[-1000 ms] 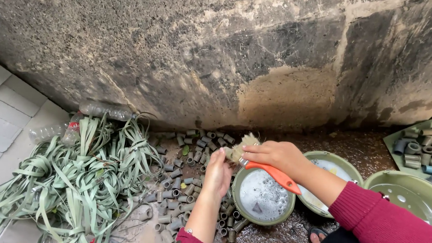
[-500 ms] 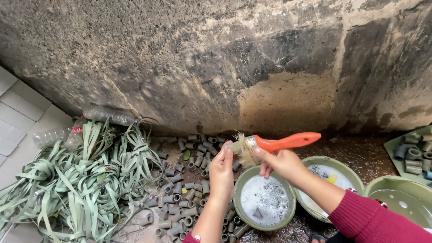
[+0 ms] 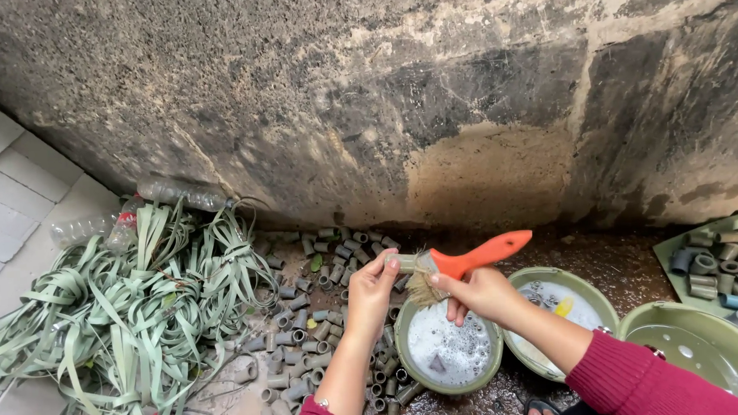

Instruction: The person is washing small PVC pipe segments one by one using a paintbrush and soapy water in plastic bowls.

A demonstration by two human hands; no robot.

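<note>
My right hand (image 3: 479, 294) grips a paintbrush with an orange handle (image 3: 481, 255), bristles pointing down. My left hand (image 3: 371, 289) pinches a small grey tube piece (image 3: 401, 262) against those bristles. Both hands hover over a green bowl of soapy water (image 3: 448, 350). A heap of small grey tube pieces (image 3: 316, 328) lies on the ground to the left of the bowl.
A second green bowl (image 3: 566, 308) holding a yellow item sits right of the first, a third bowl (image 3: 697, 357) farther right. A green tray of tube pieces (image 3: 720, 267) is at the right edge. Green strips (image 3: 133, 313) and plastic bottles (image 3: 173, 191) lie left, below a stained wall.
The brush has risen out of the soapy bowl and turned its handle up to the right. My left hand has lifted a tube piece up to the bristles.
</note>
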